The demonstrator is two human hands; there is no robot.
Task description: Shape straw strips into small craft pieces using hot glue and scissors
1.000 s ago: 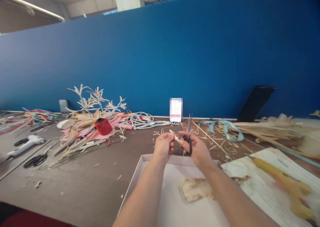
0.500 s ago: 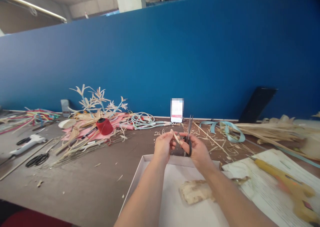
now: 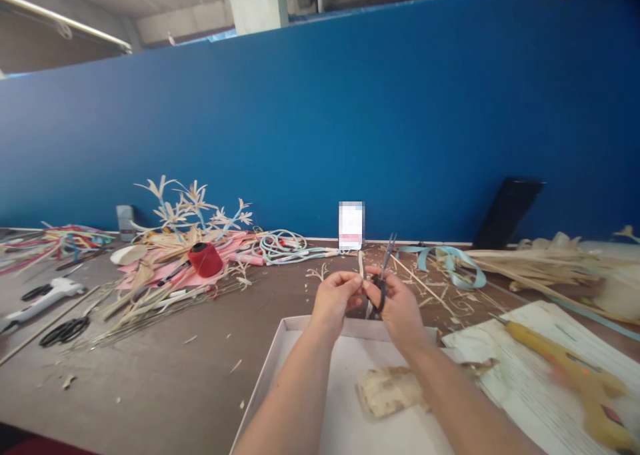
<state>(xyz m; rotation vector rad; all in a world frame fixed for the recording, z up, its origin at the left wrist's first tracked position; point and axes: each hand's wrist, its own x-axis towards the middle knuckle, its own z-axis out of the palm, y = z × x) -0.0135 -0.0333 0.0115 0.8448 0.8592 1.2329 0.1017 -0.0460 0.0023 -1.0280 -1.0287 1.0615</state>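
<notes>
My left hand (image 3: 335, 300) is closed in a pinch on a thin pale straw strip (image 3: 361, 263) that stands nearly upright above its fingertips. My right hand (image 3: 399, 306) is wrapped round black-handled scissors (image 3: 384, 268), blades pointing up and away, right beside the strip. Both hands meet above the far edge of a shallow white tray (image 3: 295, 348). A crumpled beige husk piece (image 3: 387, 389) lies in the tray under my right forearm.
A yellow glue gun (image 3: 565, 361) rests on a white board at right. Dried straw and a light blue ribbon (image 3: 453, 260) lie behind. At left are straw flowers (image 3: 193, 205), a red thread spool (image 3: 205, 259), cords, black scissors (image 3: 65, 330) and a white glue gun (image 3: 37, 295).
The straw strip has turned from slanting to nearly upright, and my hands have drawn closer together. The view has shifted slightly.
</notes>
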